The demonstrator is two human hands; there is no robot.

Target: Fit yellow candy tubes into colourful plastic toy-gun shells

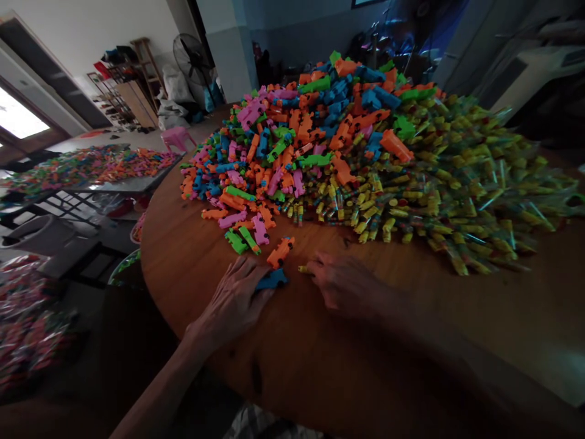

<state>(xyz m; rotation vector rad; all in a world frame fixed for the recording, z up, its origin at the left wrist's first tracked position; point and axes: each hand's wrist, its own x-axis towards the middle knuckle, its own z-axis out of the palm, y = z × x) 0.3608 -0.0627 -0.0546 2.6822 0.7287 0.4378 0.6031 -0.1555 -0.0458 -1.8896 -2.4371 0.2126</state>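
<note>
My left hand [240, 292] is closed around a blue toy car [273, 280] on the round wooden table [292, 366]. Just beyond that car lies an orange toy car [280, 252]. In my right hand [340, 281], a small yellow tube [303, 269] is pinched, its tip pointing left toward the blue car. Green toy pieces [242, 240] and a pink car [260, 229] rest at the near edge of a big heap of colored toy cars [301, 128]. To the right of that heap spreads a pile of yellow-capped tubes [439, 183].
A second table [150, 174] at the left carries more colored toys. Below it, bags of toys [36, 341] lie on the floor near a white basin [34, 235]. Farther back are a pink stool [178, 138] and a standing fan [192, 58].
</note>
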